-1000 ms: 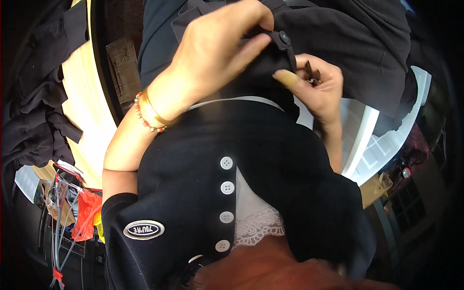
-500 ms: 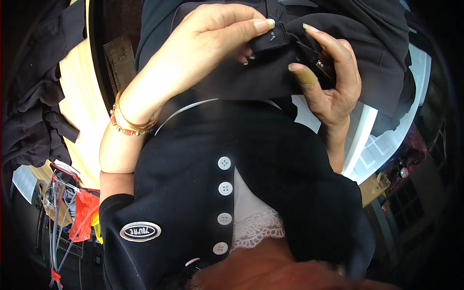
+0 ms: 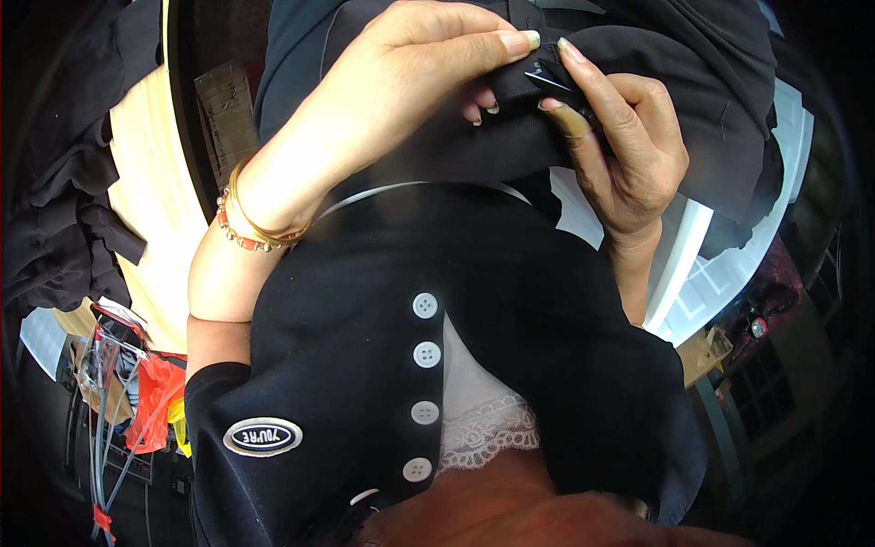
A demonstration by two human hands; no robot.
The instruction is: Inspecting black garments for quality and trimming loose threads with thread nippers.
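Observation:
A black garment (image 3: 456, 150) lies across my lap at the top of the view. My left hand (image 3: 401, 82) is closed, pinching a folded edge of it between thumb and fingertips. Small pale bits, too small to make out, show on the cloth by that thumb. My right hand (image 3: 633, 150), with a yellow-brown cover on its thumb, holds small dark thread snips (image 3: 552, 84) between thumb and forefinger. Their bright blade tip points left and lies at the folded edge, close to my left thumb. The snips' rear part is hidden by my right fingers.
At left, dark cloth pieces (image 3: 68, 173) lie over a pale wooden surface (image 3: 150, 196). A cardboard box (image 3: 228, 114) stands beside it. Lower left are a thin metal rod frame (image 3: 102, 428) and a red plastic bag (image 3: 157, 406). A white plastic basket (image 3: 715, 292) is at right.
My right hand's fingers have closed in, and the snips have swung up and left to the folded edge. My left hand has shifted slightly right with the cloth.

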